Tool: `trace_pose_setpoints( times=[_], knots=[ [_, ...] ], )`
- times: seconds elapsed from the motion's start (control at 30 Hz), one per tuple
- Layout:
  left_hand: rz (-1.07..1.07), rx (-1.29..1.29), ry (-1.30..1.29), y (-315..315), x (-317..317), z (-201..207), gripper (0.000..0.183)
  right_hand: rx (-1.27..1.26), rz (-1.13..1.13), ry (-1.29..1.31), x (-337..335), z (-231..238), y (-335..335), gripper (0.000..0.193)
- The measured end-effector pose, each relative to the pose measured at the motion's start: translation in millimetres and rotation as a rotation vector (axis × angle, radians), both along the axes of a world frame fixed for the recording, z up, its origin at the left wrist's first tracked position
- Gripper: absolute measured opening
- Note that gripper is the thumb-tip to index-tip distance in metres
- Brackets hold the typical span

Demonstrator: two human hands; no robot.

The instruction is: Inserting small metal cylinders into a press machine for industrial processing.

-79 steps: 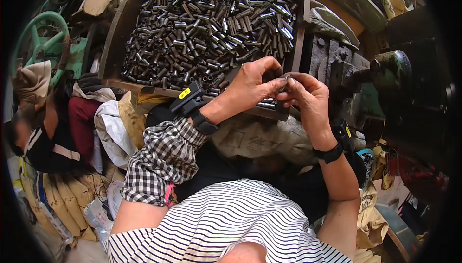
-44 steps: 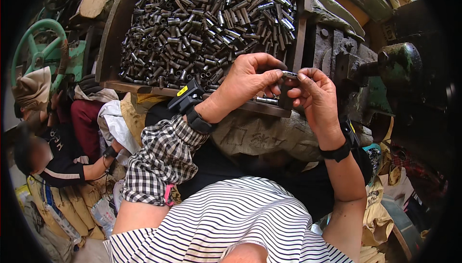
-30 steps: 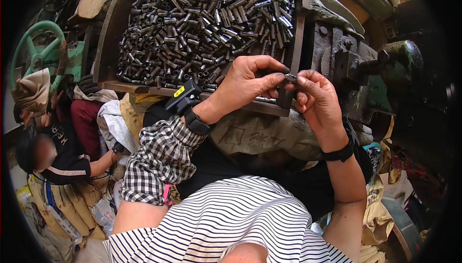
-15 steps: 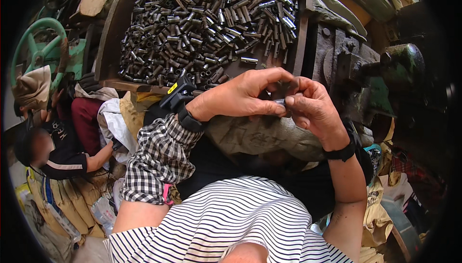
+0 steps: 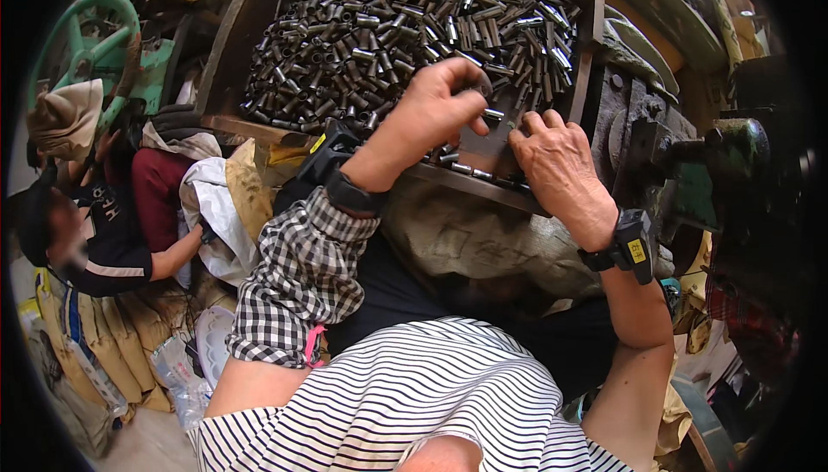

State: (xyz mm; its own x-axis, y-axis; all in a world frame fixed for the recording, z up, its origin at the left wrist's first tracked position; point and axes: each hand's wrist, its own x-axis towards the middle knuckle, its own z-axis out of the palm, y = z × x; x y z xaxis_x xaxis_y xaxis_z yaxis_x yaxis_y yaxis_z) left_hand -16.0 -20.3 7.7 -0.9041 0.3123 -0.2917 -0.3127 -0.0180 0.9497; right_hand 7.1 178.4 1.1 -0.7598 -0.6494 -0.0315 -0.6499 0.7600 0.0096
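My left hand [image 5: 435, 114] reaches over the wooden tray [image 5: 583, 71], thumb and index finger curved and apart. A shiny short metal tube [image 5: 493, 115] lies right beside its thumb tip and looks loose. My right hand [image 5: 556, 161] is back-up at the tray's near right corner. Its fingers bend down inside the tray; their undersides and anything under them are hidden. Along the near edge between my hands, a few short metal tubes [image 5: 461, 168] lie on the tray floor. A large heap of metal tubes [image 5: 371, 40] fills most of the tray.
Dark greasy machinery [image 5: 655, 144] stands close to the tray's right side. A grey cloth sack [image 5: 466, 230] hangs below the near edge. At left, another person [image 5: 103, 239] sits near a green handwheel [image 5: 90, 53] and a white bag [image 5: 216, 204].
My hands have parted from their meeting above my lap, where they held a small metal piece. Both have moved forward into the tray. The view has shifted, so the tray sits further right.
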Motion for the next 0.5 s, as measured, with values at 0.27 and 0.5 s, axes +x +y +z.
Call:
trace_pose_setpoints(
  times=[0.27,0.5],
  knots=[
    [-0.414,-1.041,0.712,-9.8,14.8,-3.6,0.028,-0.062,-0.04,0.029,-4.7,-6.6,2.9,0.009],
    [-0.496,-1.146,0.685,-10.8,12.2,-1.2,0.022,-0.302,-0.018,0.112,-1.1,-6.0,8.9,0.011]
  ],
)
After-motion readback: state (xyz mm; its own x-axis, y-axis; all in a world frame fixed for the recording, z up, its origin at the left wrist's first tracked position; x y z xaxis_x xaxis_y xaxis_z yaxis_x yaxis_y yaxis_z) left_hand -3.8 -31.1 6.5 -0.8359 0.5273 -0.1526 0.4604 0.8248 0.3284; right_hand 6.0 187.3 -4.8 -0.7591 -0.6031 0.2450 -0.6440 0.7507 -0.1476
